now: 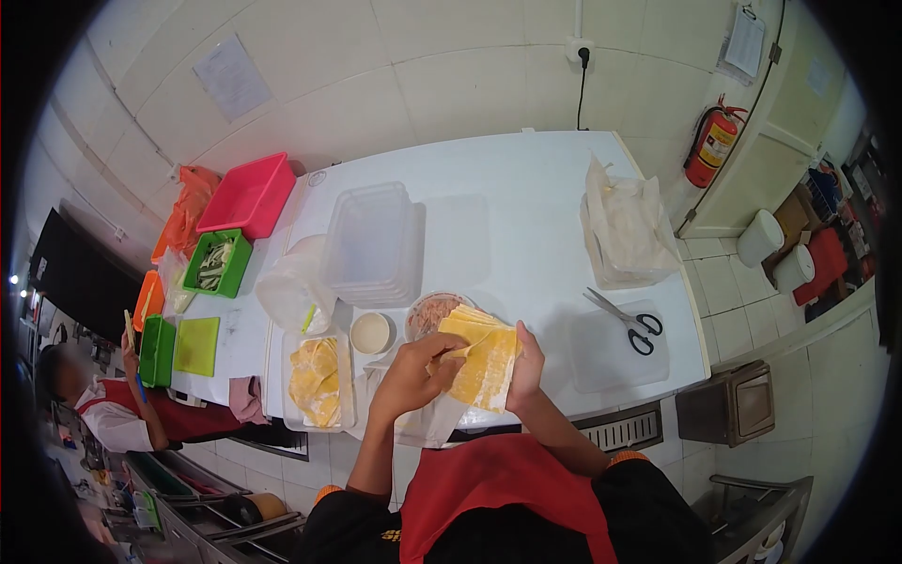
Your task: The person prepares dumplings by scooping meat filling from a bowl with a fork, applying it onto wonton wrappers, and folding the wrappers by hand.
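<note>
A stack of yellow, flour-dusted dough wrappers (484, 362) is held in front of my body, over the table's near edge. My right hand (528, 367) grips the stack along its right side. On the left side, my left hand (418, 374) pinches the edge of a wrapper, which bends up at the fingertips. Just behind the stack is a bowl of pinkish minced filling (432, 310), partly hidden. To the left stand a small cup of pale liquid (371, 333) and a tray holding more yellow wrappers (317, 381).
Stacked clear plastic containers (366, 240) stand mid-table beside a clear bag (296, 287). At right lie scissors (631, 320) on a clear lid (601, 362), with a paper-covered container (625, 230) behind. Green baskets (221, 263) and a pink basket (249, 197) sit left, near another person (122, 404).
</note>
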### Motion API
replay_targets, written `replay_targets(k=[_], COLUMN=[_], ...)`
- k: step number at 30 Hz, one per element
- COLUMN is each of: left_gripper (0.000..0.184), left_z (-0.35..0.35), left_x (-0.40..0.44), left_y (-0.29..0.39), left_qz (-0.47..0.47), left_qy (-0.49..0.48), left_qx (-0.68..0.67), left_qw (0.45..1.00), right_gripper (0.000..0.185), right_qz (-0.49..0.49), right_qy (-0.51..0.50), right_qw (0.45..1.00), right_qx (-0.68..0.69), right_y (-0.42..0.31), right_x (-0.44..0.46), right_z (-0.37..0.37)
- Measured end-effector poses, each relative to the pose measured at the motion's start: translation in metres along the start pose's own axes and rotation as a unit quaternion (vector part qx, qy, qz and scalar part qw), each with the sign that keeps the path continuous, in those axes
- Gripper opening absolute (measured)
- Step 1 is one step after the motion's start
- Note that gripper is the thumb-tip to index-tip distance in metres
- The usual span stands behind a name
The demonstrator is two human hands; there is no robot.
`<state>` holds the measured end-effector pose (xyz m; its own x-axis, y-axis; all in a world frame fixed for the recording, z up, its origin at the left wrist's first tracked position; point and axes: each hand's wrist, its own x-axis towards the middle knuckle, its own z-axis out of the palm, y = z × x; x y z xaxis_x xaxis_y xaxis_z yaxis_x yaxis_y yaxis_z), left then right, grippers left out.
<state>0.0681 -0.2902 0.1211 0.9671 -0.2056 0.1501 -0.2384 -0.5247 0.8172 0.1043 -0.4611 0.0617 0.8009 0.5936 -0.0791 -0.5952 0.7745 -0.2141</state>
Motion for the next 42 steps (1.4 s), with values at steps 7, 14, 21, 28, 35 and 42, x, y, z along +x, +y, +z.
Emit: replay_targets(k=[7, 14, 21, 28, 35, 42], left_gripper=[0.023, 0.022, 0.024, 0.025, 0.027, 0.025], left_z=[0.002, 0.006, 0.024, 0.009, -0.017, -0.044], left_x=[0.008, 0.001, -0.01, -0.009, -0.016, -0.038], left_y=[-0.004, -0.011, 0.039, 0.003, -0.002, -0.002], left_qz=[-0.152, -0.121, -0.09, -0.149, -0.163, -0.193], left_qy=[-0.012, -0.002, 0.039, 0.068, 0.081, 0.089], left_qx=[-0.165, -0.097, 0.082, -0.088, -0.119, -0.104], left_qw=[0.975, 0.988, 0.992, 0.983, 0.976, 0.972], right_gripper=[0.055, 0.055, 0.062, 0.053, 0.044, 0.039], right_qz=[0.021, -0.022, -0.033, -0.021, 0.048, 0.04], right_qy=[0.034, 0.039, -0.039, 0.023, 0.059, 0.105], right_qw=[0.997, 0.996, 0.998, 0.999, 0.997, 0.99], right_qx=[-0.063, -0.083, 0.026, -0.011, -0.034, -0.089], right_y=[0.0, -0.001, -0.004, -0.008, -0.009, -0.012], right_x=[0.002, 0.003, 0.005, 0.009, 0.01, 0.011], right_z=[-0.006, -0.008, -0.013, -0.026, -0.024, -0.028])
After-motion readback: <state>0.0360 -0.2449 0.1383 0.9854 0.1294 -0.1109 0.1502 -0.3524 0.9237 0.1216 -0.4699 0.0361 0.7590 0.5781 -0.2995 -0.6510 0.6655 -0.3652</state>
